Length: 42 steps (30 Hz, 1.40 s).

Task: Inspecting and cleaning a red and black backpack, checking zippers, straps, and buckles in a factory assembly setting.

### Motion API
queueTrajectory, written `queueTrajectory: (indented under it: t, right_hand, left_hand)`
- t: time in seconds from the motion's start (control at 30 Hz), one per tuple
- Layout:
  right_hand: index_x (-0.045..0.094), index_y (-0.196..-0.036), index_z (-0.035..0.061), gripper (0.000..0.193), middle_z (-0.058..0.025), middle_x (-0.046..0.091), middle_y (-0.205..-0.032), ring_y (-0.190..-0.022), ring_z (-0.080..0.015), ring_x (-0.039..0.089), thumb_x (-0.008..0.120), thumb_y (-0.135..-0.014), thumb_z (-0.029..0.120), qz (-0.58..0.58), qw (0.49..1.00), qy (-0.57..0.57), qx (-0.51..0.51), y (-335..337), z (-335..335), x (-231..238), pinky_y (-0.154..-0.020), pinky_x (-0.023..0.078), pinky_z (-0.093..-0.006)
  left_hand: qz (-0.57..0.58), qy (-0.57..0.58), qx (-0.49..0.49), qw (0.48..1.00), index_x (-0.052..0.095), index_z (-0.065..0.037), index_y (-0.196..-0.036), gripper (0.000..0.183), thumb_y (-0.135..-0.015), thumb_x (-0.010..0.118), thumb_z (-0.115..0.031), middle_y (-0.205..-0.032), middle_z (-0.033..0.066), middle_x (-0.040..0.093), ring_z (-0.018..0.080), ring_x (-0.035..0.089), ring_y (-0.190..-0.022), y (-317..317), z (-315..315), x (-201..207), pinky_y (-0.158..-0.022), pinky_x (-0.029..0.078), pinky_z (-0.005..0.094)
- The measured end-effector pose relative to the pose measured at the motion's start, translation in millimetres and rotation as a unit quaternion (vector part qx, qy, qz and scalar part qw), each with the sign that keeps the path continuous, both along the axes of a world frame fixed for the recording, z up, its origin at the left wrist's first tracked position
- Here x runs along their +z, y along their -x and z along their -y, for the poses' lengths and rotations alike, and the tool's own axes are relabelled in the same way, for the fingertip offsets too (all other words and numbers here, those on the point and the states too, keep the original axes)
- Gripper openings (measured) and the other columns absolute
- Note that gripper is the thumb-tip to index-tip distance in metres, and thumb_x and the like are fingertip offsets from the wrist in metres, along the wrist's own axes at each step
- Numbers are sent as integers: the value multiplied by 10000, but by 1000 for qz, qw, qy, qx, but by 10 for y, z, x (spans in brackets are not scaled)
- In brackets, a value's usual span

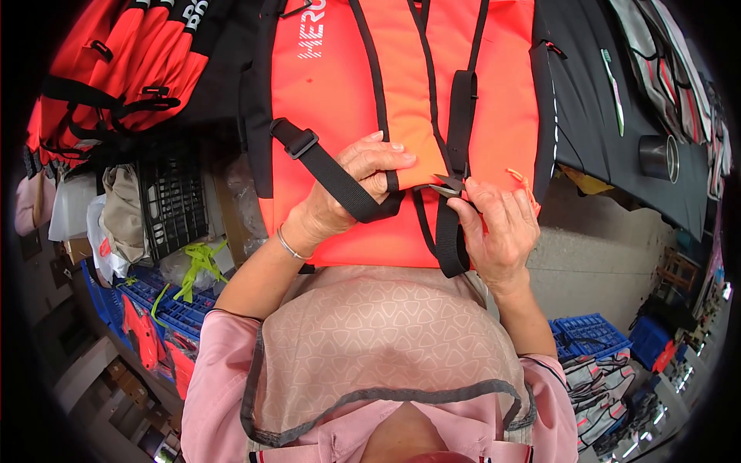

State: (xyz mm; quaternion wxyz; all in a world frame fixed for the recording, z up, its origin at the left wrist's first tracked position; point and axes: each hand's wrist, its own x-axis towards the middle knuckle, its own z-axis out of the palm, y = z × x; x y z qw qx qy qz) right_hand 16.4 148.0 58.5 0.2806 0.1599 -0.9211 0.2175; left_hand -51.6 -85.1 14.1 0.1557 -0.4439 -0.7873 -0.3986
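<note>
In front of me lies a bright orange-red backpack with black side panels, its padded shoulder straps facing up. My left hand is closed on the lower end of an orange shoulder strap, and a black webbing strap with a buckle passes beside its fingers. A small pair of thread snips is gripped in my right hand. Their blades point left, right at the strap's stitched end. An orange cord shows by the right knuckles. Black webbing hangs below the snips.
Several similar red bags are stacked at the far left. On the black table surface to the right are a toothbrush and a metal cup. Blue crates stand lower right, near grey bag pieces. A black crate is at left.
</note>
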Motion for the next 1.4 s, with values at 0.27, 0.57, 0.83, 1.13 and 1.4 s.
queueTrajectory:
  t: [0.27, 0.57, 0.83, 1.13, 1.4]
  right_hand:
    - [689, -994, 67, 320, -17, 632, -803, -620, -171, 527, 812, -748, 230, 2, 1000, -21, -5, -33, 12, 21, -520, 380, -305]
    - [684, -981, 46, 296, -31, 634, -781, -608, -178, 528, 812, -753, 184, 6, 1000, 16, -10, -54, 54, -33, -523, 390, -301]
    - [674, -957, -12, 282, -84, 654, -763, -631, -208, 577, 821, -726, 54, 252, 903, 345, -41, -93, 105, -50, -564, 434, -314]
    - [655, -988, -29, 202, -78, 665, -853, -722, -107, 611, 759, -833, 47, 302, 864, 400, -43, 14, 129, 76, -665, 477, -241]
    - [636, -1058, -32, 212, -58, 683, -904, -799, -92, 632, 710, -899, 86, 294, 807, 512, -11, 224, 100, 176, -733, 513, -233]
  left_hand:
    - [-73, -1, 10, 997, 537, -33, -806, 111, -809, 647, -53, -1097, 118, 683, 297, 674, -1015, 33, -40, -6, -947, 525, 496]
    - [-68, 6, 9, 998, 542, -30, -815, 123, -782, 660, -17, -1080, 112, 685, 294, 669, -1015, 31, -32, -2, -930, 537, 490]
    - [-25, -20, 45, 998, 568, -32, -804, 131, -766, 658, 56, -1081, 101, 669, 269, 666, -952, -12, -95, -29, -892, 552, 467]
    - [84, -24, 27, 996, 704, -90, -1044, 395, -672, 809, -8, -1156, 62, 649, 229, 639, -1002, 15, -79, 62, -896, 532, 385]
    - [290, -115, 46, 949, 685, -9, -1001, 330, -713, 841, -48, -954, 64, 674, 133, 571, -656, 5, -88, 140, -600, 471, 298]
